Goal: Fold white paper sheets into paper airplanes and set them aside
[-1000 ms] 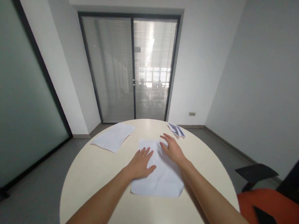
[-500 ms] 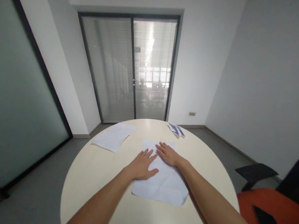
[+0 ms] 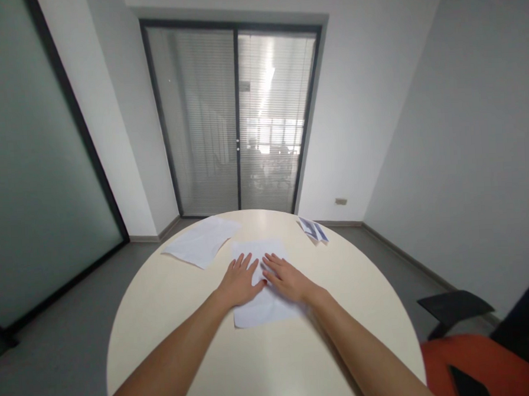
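A white sheet of paper [image 3: 255, 250] lies in the middle of the round cream table [image 3: 163, 298]. My left hand [image 3: 240, 280] rests flat on its left part, fingers spread. My right hand [image 3: 284, 277] lies flat beside it on the right part, fingers stretched out. The two hands nearly touch at the thumbs. Both press down on the sheet and hold nothing.
A second white sheet [image 3: 202, 241] lies at the table's far left. A small stack of printed papers [image 3: 313, 230] sits at the far right edge. An orange and black chair [image 3: 490, 363] stands at the lower right. Glass doors with blinds [image 3: 236, 117] are behind the table.
The sheet has shifted away from me and turned, and both hands have moved with it toward the table's far side and come closer together.
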